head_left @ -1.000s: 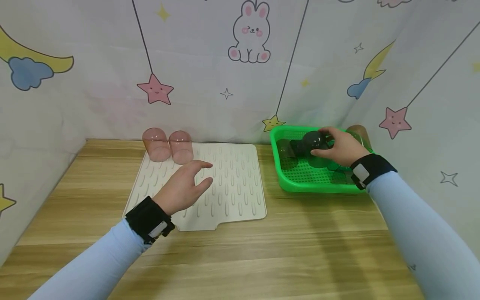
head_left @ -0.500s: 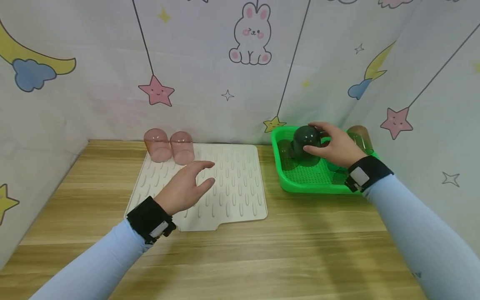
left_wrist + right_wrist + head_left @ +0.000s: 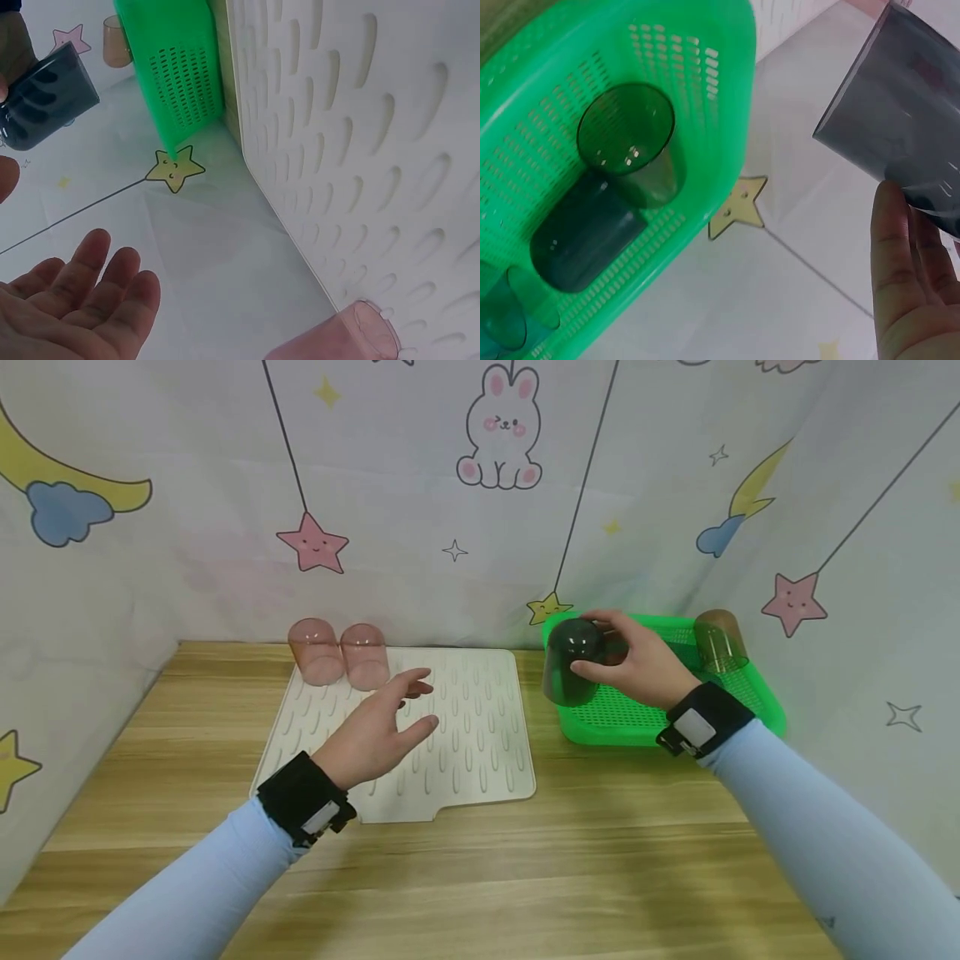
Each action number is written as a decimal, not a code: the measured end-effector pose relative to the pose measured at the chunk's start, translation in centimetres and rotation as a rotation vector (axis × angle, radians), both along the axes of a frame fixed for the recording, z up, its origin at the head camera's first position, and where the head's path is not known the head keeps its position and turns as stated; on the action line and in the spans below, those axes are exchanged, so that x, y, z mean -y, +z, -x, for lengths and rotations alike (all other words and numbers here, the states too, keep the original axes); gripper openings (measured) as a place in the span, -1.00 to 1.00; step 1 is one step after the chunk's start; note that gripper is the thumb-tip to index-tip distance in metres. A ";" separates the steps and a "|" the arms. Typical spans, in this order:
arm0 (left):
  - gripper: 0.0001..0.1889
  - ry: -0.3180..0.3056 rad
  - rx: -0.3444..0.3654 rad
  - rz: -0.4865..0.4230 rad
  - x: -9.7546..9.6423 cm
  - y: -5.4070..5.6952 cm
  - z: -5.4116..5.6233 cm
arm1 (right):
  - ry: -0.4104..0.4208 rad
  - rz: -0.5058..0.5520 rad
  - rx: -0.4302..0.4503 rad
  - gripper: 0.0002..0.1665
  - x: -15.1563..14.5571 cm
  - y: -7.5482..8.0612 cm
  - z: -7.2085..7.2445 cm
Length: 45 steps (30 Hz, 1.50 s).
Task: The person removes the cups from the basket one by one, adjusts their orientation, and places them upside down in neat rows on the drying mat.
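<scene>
My right hand [image 3: 637, 664] grips a dark grey see-through cup [image 3: 570, 664] by its side, thumb in front. The cup is upside down above the left end of the green basket [image 3: 622, 735]. In the right wrist view its open rim faces away from the fingers. Over the white ridged mat [image 3: 472, 760] hovers my left hand [image 3: 375, 727], fingers spread and holding nothing. Two pink see-through cups [image 3: 315, 652] stand upside down at the mat's back left corner.
Inside the basket lie a brownish cup [image 3: 630, 142], another dark cup [image 3: 585, 232] and teal cups [image 3: 510, 315]. An amber cup [image 3: 720, 643] stands at the basket's back right. A patterned cloth [image 3: 405, 510] hangs behind the wooden table [image 3: 525, 877].
My right hand has lifted the dark cup from among the basket's cups and carried it left, turning it upside down. The left hand has stayed nearly still, its fingers spreading slightly.
</scene>
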<state>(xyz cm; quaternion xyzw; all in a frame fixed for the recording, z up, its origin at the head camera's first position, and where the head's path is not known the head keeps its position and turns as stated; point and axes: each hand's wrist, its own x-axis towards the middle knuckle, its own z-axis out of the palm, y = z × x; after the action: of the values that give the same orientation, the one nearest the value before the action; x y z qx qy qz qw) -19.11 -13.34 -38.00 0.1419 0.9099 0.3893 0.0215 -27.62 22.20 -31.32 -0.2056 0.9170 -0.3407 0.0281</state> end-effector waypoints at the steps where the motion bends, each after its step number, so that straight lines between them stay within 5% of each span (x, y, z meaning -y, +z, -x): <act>1: -0.28 -0.004 -0.001 -0.007 0.0 0.0 0.0 | 0.006 0.004 0.002 -0.19 0.2 -0.1 -0.1; 45: 0.05 -0.145 -0.038 -0.073 -2.5 1.1 -0.4 | 0.257 0.234 0.127 -0.20 8.2 -2.8 -4.5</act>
<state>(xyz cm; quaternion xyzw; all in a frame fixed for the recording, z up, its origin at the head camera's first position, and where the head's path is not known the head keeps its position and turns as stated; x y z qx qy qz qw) -18.68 -10.82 -36.85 0.2157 0.8825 0.4170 0.0271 -23.10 13.97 -34.10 -0.3010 0.8336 -0.4512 0.1050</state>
